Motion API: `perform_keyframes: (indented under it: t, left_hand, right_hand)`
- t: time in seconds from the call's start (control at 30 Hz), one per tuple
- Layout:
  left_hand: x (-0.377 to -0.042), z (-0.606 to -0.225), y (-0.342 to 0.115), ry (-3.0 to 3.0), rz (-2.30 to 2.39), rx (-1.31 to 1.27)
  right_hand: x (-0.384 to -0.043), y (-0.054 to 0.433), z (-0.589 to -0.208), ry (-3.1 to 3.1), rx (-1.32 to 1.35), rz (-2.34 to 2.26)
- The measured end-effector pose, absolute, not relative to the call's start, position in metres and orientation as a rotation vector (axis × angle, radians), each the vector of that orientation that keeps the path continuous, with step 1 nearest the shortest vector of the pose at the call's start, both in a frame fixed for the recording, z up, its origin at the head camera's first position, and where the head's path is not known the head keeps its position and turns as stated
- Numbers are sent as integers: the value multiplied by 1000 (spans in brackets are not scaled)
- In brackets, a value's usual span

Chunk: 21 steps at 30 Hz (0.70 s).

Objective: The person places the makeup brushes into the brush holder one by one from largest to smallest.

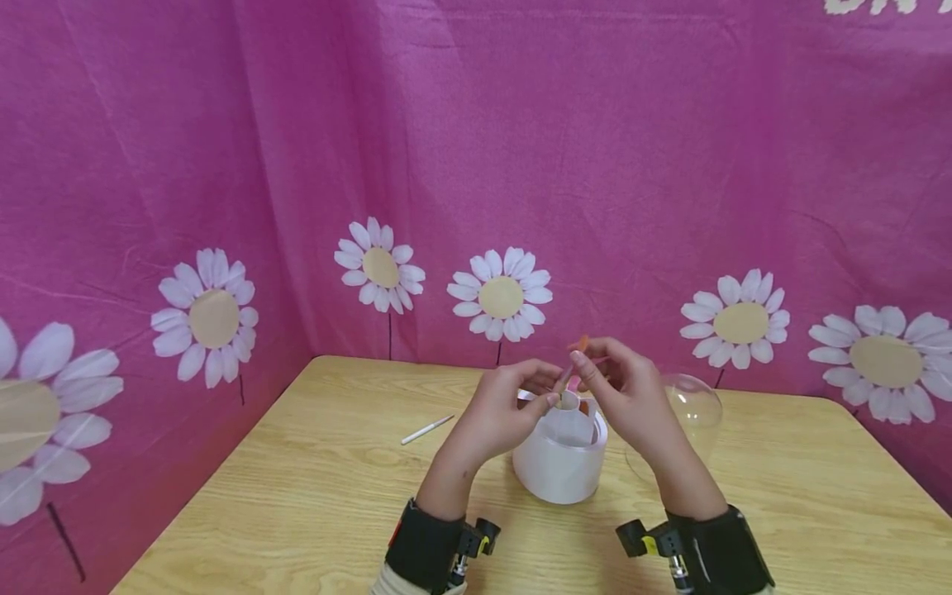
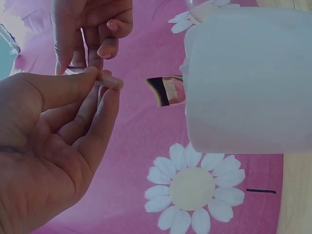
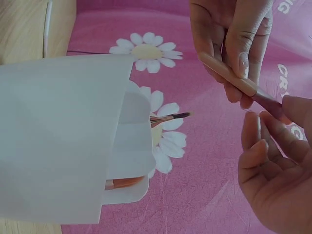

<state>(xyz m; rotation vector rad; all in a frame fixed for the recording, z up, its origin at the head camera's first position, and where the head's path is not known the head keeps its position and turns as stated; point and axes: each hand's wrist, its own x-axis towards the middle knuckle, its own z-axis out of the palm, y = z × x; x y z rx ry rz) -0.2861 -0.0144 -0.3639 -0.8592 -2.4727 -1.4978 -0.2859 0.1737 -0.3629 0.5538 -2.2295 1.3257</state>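
Observation:
In the head view both hands meet above a white cylindrical holder [image 1: 559, 475]. A slim makeup brush [image 3: 226, 73] with a beige handle and a mauve section slants between them. My left hand [image 1: 500, 413] pinches its handle between thumb and fingers; the handle's rounded end sticks out past the fingertips in the left wrist view. At the other end, my right hand [image 1: 632, 397] pinches near the orange bristles [image 1: 583, 342], which are partly hidden by the fingers. Several brushes stand in the holder; an angled dark-tipped brush [image 2: 165, 91] and an orange-bristled brush [image 3: 126, 183] show above its rim.
A clear dome [image 1: 695, 405] stands on the wooden table [image 1: 297, 504] to the right, partly behind the right forearm. Left of the holder lies a thin white stick [image 1: 427, 430] with a pointed end. A pink cloth [image 1: 595, 165] with white flowers hangs behind the table.

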Motion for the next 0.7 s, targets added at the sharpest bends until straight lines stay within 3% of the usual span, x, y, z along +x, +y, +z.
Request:
perform_keyframes:
  t: [0.37,0.7]
  left_hand:
    - [-283,-361,-17,-2505,-1409,-885]
    - [-282,-367,-20,-2659,-1087,-724]
  right_hand:
    - [-281,181,-356,-2198,469,1306]
    - [-281,201,-354,-2354,273,1085]
